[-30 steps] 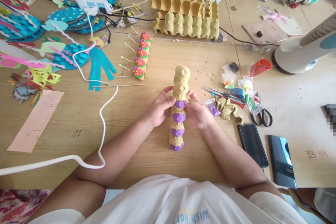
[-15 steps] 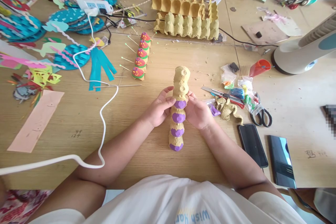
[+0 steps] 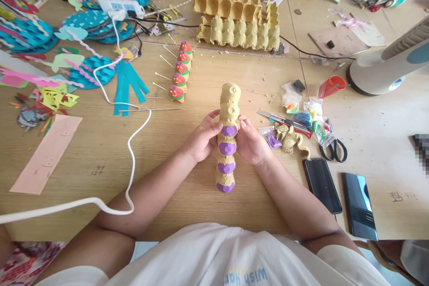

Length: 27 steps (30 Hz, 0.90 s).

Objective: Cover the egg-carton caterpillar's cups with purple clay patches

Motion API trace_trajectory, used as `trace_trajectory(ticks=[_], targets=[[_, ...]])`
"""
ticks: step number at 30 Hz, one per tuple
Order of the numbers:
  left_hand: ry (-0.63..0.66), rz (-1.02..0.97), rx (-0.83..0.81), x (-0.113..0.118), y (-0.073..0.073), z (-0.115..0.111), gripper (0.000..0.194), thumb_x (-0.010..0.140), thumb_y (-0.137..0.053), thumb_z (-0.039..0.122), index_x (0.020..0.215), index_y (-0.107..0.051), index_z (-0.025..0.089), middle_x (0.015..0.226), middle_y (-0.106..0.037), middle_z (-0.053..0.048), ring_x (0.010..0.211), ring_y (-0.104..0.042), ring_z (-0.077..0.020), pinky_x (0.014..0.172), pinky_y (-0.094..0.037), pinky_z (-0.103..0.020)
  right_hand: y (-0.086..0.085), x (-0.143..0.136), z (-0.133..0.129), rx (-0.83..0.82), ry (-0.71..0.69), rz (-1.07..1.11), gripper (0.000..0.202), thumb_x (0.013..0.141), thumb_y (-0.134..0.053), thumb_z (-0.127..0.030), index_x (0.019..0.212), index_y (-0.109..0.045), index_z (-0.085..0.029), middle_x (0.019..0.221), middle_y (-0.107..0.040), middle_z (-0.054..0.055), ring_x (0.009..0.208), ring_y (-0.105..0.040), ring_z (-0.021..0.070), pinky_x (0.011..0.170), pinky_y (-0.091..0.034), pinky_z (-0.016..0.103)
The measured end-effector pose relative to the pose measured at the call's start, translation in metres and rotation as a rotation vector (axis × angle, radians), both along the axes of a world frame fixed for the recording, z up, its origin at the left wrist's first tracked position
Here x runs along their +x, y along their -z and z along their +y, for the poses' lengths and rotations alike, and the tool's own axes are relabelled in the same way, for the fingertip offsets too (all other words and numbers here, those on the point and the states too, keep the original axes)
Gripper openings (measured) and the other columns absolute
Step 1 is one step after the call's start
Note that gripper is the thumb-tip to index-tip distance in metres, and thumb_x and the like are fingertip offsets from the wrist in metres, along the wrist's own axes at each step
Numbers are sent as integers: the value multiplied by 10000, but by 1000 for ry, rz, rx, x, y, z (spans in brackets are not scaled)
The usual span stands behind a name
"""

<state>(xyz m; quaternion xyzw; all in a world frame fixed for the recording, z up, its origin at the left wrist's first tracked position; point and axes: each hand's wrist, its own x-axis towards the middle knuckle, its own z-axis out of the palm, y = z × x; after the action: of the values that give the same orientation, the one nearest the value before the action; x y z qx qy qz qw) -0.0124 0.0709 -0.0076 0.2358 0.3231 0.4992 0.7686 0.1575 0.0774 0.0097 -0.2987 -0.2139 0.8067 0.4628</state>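
Note:
A strip of egg carton cups [image 3: 230, 106] runs away from me over the middle of the table, with purple clay patches [image 3: 228, 149] on its several nearer bumps. My left hand [image 3: 205, 138] grips its left side, the thumb beside the farthest purple patch. On the other side my right hand [image 3: 253, 140] has its fingertips at the strip's right edge, the fingers partly hidden. Beyond my left hand lies a finished-looking row of bumps [image 3: 179, 79] with red faces, green rims and pins. A bag of purple clay [image 3: 274, 139] is just right of my right hand.
To the right lie a utility knife [image 3: 268, 116], torn carton scraps [image 3: 290, 139], scissors [image 3: 336, 149], bags of coloured clay [image 3: 303, 119] and two phones [image 3: 322, 183]. Whole egg cartons [image 3: 244, 33] stand at the back. A white cable [image 3: 133, 156] winds across the left, beside blue paper strips [image 3: 127, 85].
The far end of the egg carton strip has shifted slightly left, and the strip has turned a little. Both hands stay at its sides.

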Motion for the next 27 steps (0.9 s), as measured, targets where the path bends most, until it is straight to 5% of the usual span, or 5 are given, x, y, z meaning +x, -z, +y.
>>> trace_trajectory(ticks=[9,14,20,27], targets=[[-34,-7,42,0,-2,2,651,781,-884,433,1311,-541,276,1029,-776,-4,869,-747,-177,747,-554,-292,0,-1,0,60,-17,-64,506,742,-903,-273,1043,-497,-312,831,-699,-86,724,-647,131,665,-521,252],[-42,54,43,1,-3,1,700,745,-916,296,1317,-511,280,977,-800,0,846,-753,-165,712,-540,-267,0,-2,0,58,-6,-46,479,740,-906,-254,1021,-522,-308,781,-668,-94,705,-640,133,631,-516,245],[-72,77,36,2,-1,0,682,716,-928,313,1265,-525,274,903,-801,18,762,-745,-154,680,-533,-266,3,-3,-1,53,-23,-20,414,768,-894,-282,997,-550,-287,820,-684,-78,721,-639,115,655,-531,226],[-94,82,59,5,-3,2,741,698,-947,369,1280,-504,251,867,-796,12,742,-746,-156,702,-537,-268,7,-6,-1,3,87,-73,408,762,-895,-307,962,-541,-280,809,-697,-80,668,-634,118,615,-534,233]])
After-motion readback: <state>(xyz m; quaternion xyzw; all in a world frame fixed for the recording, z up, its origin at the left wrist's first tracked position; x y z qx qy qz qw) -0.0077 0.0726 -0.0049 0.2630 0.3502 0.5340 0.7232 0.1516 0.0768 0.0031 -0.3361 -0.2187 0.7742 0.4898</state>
